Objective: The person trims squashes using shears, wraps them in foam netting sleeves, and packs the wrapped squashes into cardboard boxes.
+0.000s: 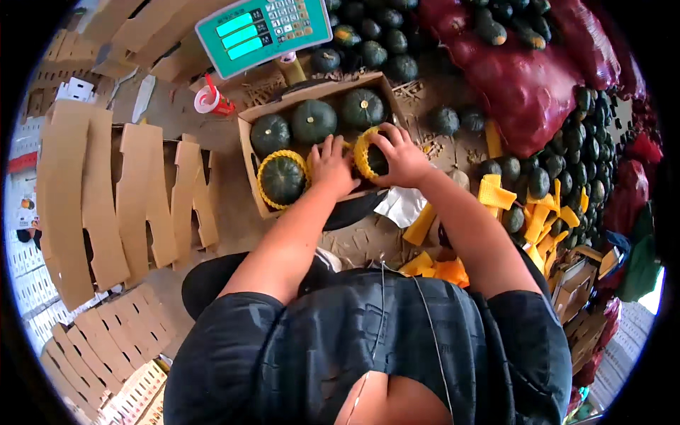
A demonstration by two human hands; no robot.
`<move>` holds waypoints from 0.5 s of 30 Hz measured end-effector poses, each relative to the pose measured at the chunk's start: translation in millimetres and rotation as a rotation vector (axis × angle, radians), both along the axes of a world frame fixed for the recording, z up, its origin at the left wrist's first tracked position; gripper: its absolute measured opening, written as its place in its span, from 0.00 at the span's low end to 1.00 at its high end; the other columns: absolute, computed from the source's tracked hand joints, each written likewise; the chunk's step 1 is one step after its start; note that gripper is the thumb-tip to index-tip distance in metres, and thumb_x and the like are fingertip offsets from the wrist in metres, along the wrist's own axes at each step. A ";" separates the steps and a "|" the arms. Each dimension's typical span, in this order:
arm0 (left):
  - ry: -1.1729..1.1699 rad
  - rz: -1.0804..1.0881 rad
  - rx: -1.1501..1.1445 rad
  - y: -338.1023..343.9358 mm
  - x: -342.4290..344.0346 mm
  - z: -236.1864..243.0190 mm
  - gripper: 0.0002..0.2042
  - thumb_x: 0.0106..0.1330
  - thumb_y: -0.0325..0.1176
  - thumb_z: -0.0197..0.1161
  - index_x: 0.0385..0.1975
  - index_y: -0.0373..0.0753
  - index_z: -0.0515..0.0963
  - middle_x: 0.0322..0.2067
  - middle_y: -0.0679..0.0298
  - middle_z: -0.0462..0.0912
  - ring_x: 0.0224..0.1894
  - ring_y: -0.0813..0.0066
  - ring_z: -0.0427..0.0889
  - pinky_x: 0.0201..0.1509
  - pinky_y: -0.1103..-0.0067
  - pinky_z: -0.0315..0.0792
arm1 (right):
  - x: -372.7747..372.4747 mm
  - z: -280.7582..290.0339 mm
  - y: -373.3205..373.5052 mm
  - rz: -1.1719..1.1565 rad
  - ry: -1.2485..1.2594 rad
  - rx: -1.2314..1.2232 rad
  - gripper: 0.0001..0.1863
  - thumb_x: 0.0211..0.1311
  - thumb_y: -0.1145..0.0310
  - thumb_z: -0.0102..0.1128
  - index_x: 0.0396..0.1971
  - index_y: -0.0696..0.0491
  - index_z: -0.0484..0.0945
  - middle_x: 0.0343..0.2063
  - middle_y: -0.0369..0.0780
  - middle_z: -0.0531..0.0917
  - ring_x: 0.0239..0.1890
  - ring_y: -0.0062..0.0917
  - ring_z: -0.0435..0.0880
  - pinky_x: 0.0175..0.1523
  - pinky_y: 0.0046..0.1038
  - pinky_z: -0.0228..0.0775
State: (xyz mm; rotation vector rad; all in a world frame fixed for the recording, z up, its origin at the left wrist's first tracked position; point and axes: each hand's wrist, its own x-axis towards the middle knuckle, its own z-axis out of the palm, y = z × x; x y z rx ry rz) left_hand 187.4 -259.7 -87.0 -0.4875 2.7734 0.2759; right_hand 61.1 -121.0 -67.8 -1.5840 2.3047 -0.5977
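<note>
Right hand (401, 154): fingers bent and gripping a dark green squash (378, 163) with a yellow net sleeve (363, 156), in the near right corner of the carton (248, 157); squash lies beneath and left of these fingers. Left hand (331, 168): fingers slightly spread, just left of that squash; grip hidden, cannot tell. Second netted squash (283, 181) left of it. Three bare squashes (314, 121) along far side.

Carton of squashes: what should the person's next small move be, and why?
Perhaps settle the squash at the front right of the carton, its yellow netting kept around it: the right hand grasps that netting, and the front-left squash already sits ringed with netting.
</note>
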 end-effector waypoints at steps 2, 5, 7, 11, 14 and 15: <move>0.100 0.028 0.035 -6.5 12.5 -0.5 0.33 0.43 0.48 0.66 0.53 0.49 0.68 0.60 0.60 0.54 0.64 0.61 0.48 0.63 0.56 0.43 | -4.7 -1.4 -0.2 0.080 -0.017 -0.001 0.45 0.29 0.54 0.71 0.54 0.40 0.61 0.54 0.47 0.61 0.54 0.49 0.62 0.55 0.42 0.63; 0.108 0.096 0.079 -6.6 16.5 1.4 0.33 0.44 0.47 0.65 0.54 0.49 0.66 0.60 0.60 0.53 0.64 0.60 0.47 0.64 0.54 0.41 | -6.5 -3.2 -2.0 0.107 0.078 0.075 0.45 0.29 0.54 0.72 0.54 0.40 0.60 0.55 0.46 0.61 0.54 0.48 0.63 0.54 0.41 0.64; 0.115 0.110 0.102 -6.1 15.4 -1.0 0.33 0.45 0.45 0.64 0.55 0.49 0.64 0.61 0.59 0.52 0.65 0.60 0.46 0.64 0.53 0.38 | -7.6 0.2 -7.1 0.106 0.080 0.185 0.46 0.29 0.53 0.72 0.55 0.39 0.59 0.55 0.45 0.60 0.54 0.47 0.63 0.54 0.41 0.64; 0.136 0.046 0.104 -1.4 10.3 -9.3 0.32 0.47 0.45 0.63 0.55 0.49 0.64 0.62 0.60 0.51 0.65 0.60 0.45 0.64 0.52 0.39 | 6.8 -11.8 -18.5 0.103 0.164 0.486 0.44 0.33 0.50 0.69 0.56 0.40 0.60 0.55 0.45 0.62 0.55 0.46 0.62 0.54 0.40 0.63; 0.032 -0.076 -0.013 -4.2 11.1 -17.2 0.33 0.48 0.46 0.63 0.58 0.53 0.60 0.64 0.61 0.47 0.67 0.61 0.42 0.63 0.49 0.39 | 3.8 -11.9 -11.1 0.127 0.118 0.330 0.38 0.40 0.47 0.63 0.54 0.43 0.63 0.54 0.44 0.65 0.55 0.44 0.63 0.54 0.40 0.62; 0.017 -0.068 0.013 -5.6 17.1 -14.4 0.33 0.49 0.46 0.62 0.58 0.54 0.60 0.64 0.61 0.47 0.67 0.61 0.42 0.63 0.50 0.38 | -0.2 1.4 -6.8 0.237 0.138 0.013 0.30 0.46 0.47 0.58 0.48 0.47 0.70 0.50 0.45 0.69 0.53 0.39 0.66 0.53 0.37 0.64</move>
